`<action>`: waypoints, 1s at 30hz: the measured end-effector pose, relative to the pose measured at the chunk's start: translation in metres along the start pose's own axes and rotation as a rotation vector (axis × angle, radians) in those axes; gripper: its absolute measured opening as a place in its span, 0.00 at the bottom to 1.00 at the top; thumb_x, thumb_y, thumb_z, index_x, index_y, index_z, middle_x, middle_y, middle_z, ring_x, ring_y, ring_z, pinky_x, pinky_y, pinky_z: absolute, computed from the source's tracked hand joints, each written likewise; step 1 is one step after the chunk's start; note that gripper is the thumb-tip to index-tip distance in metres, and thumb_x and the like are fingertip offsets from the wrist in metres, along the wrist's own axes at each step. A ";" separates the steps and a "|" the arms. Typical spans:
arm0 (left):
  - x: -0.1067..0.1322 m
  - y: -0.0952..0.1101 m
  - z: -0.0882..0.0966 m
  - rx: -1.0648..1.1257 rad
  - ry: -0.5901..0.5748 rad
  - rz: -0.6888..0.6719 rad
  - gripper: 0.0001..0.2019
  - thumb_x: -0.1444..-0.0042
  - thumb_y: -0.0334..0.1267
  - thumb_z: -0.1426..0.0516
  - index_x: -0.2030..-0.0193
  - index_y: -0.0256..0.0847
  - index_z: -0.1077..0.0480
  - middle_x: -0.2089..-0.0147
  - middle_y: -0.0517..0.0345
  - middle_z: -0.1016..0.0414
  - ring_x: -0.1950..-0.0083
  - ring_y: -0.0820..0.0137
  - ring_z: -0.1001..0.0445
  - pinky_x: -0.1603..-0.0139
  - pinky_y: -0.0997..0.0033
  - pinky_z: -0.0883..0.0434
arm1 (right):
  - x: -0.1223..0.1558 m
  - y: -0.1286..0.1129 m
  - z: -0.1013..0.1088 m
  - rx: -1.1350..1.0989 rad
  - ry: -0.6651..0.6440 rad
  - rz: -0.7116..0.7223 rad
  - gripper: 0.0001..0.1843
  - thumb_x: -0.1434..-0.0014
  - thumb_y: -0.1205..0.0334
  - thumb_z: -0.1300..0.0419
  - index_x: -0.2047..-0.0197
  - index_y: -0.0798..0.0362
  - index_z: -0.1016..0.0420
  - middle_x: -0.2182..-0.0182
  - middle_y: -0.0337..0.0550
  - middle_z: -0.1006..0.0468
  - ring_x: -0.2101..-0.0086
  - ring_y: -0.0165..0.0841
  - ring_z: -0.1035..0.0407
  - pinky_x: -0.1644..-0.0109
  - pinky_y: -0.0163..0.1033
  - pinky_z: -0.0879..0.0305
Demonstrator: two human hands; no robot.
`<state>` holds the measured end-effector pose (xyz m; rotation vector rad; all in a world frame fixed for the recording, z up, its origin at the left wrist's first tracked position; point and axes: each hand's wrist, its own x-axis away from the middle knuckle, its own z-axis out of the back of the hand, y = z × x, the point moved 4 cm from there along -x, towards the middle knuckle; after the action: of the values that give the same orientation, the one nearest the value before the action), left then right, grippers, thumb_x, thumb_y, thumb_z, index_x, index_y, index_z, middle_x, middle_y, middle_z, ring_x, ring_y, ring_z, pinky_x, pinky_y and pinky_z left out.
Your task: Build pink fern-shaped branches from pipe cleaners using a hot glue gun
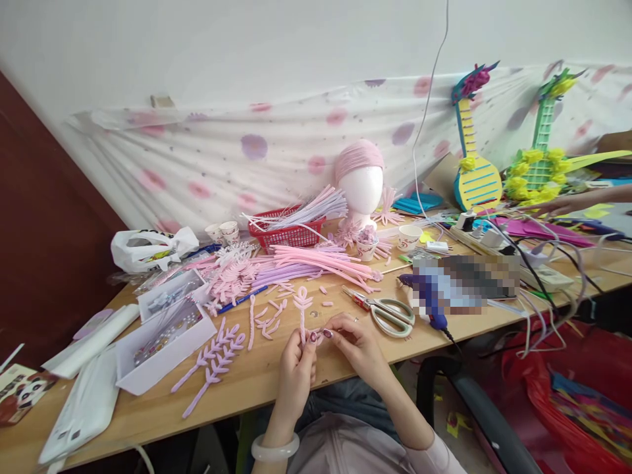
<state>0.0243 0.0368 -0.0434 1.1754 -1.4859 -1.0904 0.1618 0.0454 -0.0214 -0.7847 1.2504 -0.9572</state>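
At the near edge of the wooden table (257,385), my left hand (295,374) and my right hand (356,343) meet, fingers pinched together on the lower end of a pink pipe-cleaner leaf sprig (302,306). The sprig's branched top lies flat on the table just beyond my fingertips. Two finished lilac sprigs (213,362) lie to the left of my left hand. Scissors (388,311) with pale handles rest just right of my right hand.
A pile of pink and purple pipe cleaners (316,262), a red basket (286,234), a white foam head (362,187) and paper cups (409,237) sit further back. White boxes (162,342) stand at left. Another person's hand (560,205) reaches in at far right near cables.
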 end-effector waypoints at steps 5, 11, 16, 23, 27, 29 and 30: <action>0.002 0.001 0.000 0.055 0.047 0.011 0.26 0.55 0.65 0.42 0.68 0.43 0.42 0.81 0.75 0.55 0.83 0.83 0.59 0.85 0.83 0.58 | 0.002 0.005 0.009 -0.044 0.132 -0.067 0.13 0.41 0.52 0.41 0.65 0.52 0.23 0.68 0.45 0.22 0.66 0.37 0.29 0.59 0.40 0.33; 0.002 -0.001 0.001 0.036 0.045 0.005 0.25 0.53 0.64 0.43 0.67 0.43 0.43 0.81 0.75 0.55 0.84 0.83 0.58 0.85 0.83 0.57 | 0.003 -0.001 0.002 -0.026 0.045 -0.060 0.12 0.40 0.53 0.40 0.66 0.52 0.25 0.68 0.44 0.25 0.65 0.36 0.31 0.60 0.39 0.35; 0.001 -0.004 0.001 0.028 0.004 0.017 0.24 0.51 0.63 0.44 0.67 0.42 0.42 0.81 0.75 0.56 0.83 0.83 0.58 0.85 0.84 0.57 | 0.005 -0.005 -0.002 -0.008 -0.014 -0.082 0.12 0.38 0.52 0.44 0.66 0.52 0.29 0.68 0.42 0.28 0.65 0.35 0.33 0.61 0.38 0.37; -0.001 -0.008 0.001 0.083 -0.019 0.019 0.24 0.51 0.63 0.44 0.67 0.43 0.43 0.80 0.75 0.56 0.83 0.83 0.60 0.85 0.83 0.58 | 0.005 -0.001 -0.003 0.037 -0.022 -0.064 0.12 0.34 0.53 0.49 0.65 0.51 0.34 0.69 0.42 0.32 0.66 0.36 0.36 0.62 0.39 0.40; -0.001 -0.007 0.002 0.135 0.014 0.007 0.24 0.50 0.62 0.44 0.64 0.43 0.42 0.81 0.76 0.56 0.83 0.82 0.61 0.84 0.84 0.58 | 0.001 -0.004 -0.004 0.008 -0.046 -0.020 0.10 0.34 0.55 0.49 0.65 0.50 0.35 0.68 0.41 0.33 0.66 0.35 0.37 0.61 0.39 0.40; 0.000 -0.005 0.002 0.155 0.025 0.006 0.24 0.51 0.62 0.43 0.63 0.43 0.42 0.81 0.76 0.56 0.82 0.83 0.62 0.84 0.84 0.59 | 0.000 -0.004 -0.006 -0.009 -0.068 -0.012 0.10 0.34 0.55 0.49 0.65 0.50 0.35 0.67 0.41 0.33 0.65 0.35 0.37 0.60 0.39 0.40; 0.000 -0.005 0.002 0.167 0.028 0.005 0.24 0.51 0.61 0.43 0.63 0.43 0.42 0.81 0.76 0.56 0.82 0.83 0.61 0.84 0.84 0.59 | 0.000 -0.003 -0.007 -0.011 -0.069 -0.014 0.09 0.34 0.56 0.49 0.65 0.50 0.35 0.67 0.41 0.33 0.65 0.35 0.37 0.60 0.39 0.40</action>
<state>0.0227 0.0363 -0.0484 1.2951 -1.5814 -0.9574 0.1549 0.0441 -0.0201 -0.8299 1.1927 -0.9273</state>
